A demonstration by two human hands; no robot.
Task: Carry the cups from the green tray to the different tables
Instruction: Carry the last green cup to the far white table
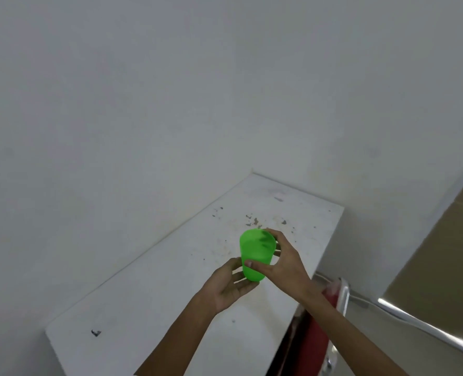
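Note:
A translucent green plastic cup (254, 253) is held above the middle of a white table (149, 302), tilted with its mouth facing up and away from me. My right hand (282, 263) wraps it from the right, thumb across its front and fingers behind. My left hand (231, 284) cups its base from below and the left. The green tray is not in view.
The table stands against a white wall (116, 104) in a corner; its top is stained and chipped near the far end. A red chair with a metal frame (330, 318) sits at the table's right side. A brown floor strip (447, 253) lies far right.

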